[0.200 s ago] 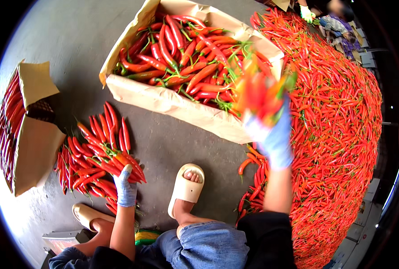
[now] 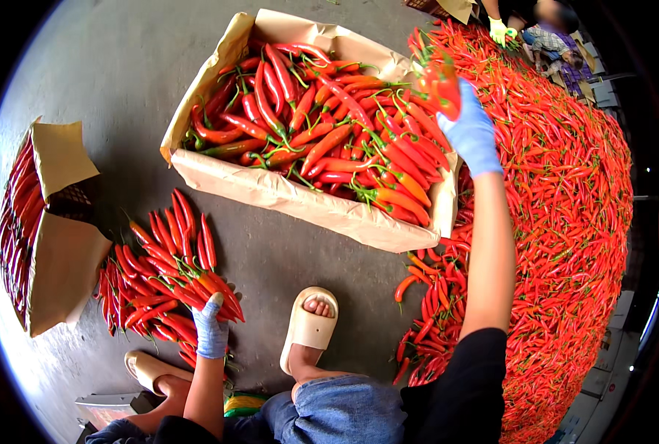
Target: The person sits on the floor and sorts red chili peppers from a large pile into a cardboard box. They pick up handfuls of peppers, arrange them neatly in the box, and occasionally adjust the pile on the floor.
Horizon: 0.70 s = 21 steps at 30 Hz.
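My right hand (image 2: 468, 132), in a light blue glove, is closed around a few red chili peppers (image 2: 442, 90), slightly blurred. It is above the far right corner of a crate lined with brown paper (image 2: 292, 191). Long red chili peppers (image 2: 329, 144) with green stems fill that crate, some partly orange or dark green. Low on the left, my gloved left hand (image 2: 211, 331) grips a bunch of red chili peppers (image 2: 214, 288), thumb on top, fingers mostly hidden beneath. The bunch is at the edge of a small pile of chili peppers (image 2: 148, 277) on the floor.
A huge heap of red chili peppers (image 2: 559, 222) covers the right side. At far left stands another paper-lined crate (image 2: 63, 274) holding chili peppers. Another person's yellow-gloved hand (image 2: 499, 32) is at the heap's far edge. My sandalled foot (image 2: 311, 318) is between the piles.
My right hand has moved away from me and slightly right, still holding chili peppers. Peppers in the crate's near right corner now show. My left hand keeps its grip on the bunch.
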### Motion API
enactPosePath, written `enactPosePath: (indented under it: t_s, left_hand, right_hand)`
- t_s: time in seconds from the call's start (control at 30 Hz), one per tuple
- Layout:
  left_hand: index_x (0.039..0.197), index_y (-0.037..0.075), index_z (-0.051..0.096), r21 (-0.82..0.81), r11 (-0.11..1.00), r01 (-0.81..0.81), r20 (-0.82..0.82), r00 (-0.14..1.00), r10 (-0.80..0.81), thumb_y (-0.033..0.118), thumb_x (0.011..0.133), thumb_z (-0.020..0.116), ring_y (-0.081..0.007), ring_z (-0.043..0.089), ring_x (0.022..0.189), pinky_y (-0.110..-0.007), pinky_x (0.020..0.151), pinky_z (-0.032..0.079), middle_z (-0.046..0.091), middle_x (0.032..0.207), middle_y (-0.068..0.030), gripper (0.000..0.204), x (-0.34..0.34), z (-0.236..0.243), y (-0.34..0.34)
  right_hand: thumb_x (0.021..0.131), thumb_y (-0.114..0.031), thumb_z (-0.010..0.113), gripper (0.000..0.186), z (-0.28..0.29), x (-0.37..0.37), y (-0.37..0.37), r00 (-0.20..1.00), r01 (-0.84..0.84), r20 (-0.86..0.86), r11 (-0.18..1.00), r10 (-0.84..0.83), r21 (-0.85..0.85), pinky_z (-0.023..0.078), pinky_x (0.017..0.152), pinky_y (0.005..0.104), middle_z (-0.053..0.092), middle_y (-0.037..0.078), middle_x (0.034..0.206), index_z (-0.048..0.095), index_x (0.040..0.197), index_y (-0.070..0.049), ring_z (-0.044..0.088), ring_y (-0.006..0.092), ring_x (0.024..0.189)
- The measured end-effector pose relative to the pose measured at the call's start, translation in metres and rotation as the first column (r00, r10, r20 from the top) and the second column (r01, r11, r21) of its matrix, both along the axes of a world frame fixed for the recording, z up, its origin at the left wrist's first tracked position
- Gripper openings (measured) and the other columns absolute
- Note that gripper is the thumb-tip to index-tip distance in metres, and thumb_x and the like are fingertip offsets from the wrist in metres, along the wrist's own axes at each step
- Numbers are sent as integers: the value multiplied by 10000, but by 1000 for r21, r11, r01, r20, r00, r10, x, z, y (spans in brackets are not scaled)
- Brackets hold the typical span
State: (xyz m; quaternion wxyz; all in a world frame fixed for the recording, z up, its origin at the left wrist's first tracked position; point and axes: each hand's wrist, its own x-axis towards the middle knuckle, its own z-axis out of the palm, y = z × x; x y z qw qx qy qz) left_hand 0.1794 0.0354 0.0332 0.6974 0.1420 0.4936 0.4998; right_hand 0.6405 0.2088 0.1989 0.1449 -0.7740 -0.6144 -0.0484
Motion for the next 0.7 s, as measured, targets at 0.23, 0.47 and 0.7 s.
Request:
enactPosePath:
  t_s: [0.23, 0.47, 0.7]
  left_hand:
    - [1208, 17, 432, -43, 998, 53, -45, 998, -55, 117, 731, 637, -289, 586, 936, -445, 759, 527, 555, 1061, -116, 528, -3, -7, 1]
    - [1198, 7, 444, -77, 993, 92, -48, 994, -95, 160, 722, 672, -270, 593, 925, -416, 759, 528, 561, 1040, -115, 549, 1, -14, -1]
    - [1212, 10, 433, 2, 980, 200, -135, 971, -198, 207, 719, 683, -249, 585, 936, -392, 760, 518, 559, 1052, -111, 586, 10, -8, 8]
  right_hand:
    - [769, -433, 591, 830, -47, 55, 64, 999, 48, 19, 824, -45, -565, 335, 1023, 415, 352, 230, 1368, 189, 1415, -101, 398, 363, 1235]
    - [882, -569, 335, 624, -75, 7, 57, 949, 316, 52, 939, -312, -138, 327, 995, 404, 491, 229, 1232, 395, 1308, -117, 441, 384, 1166]
    - [892, -572, 214, 562, -99, 32, 57, 957, 284, -30, 951, -289, -121, 293, 978, 534, 477, 144, 1281, 434, 1287, -238, 431, 377, 1174]
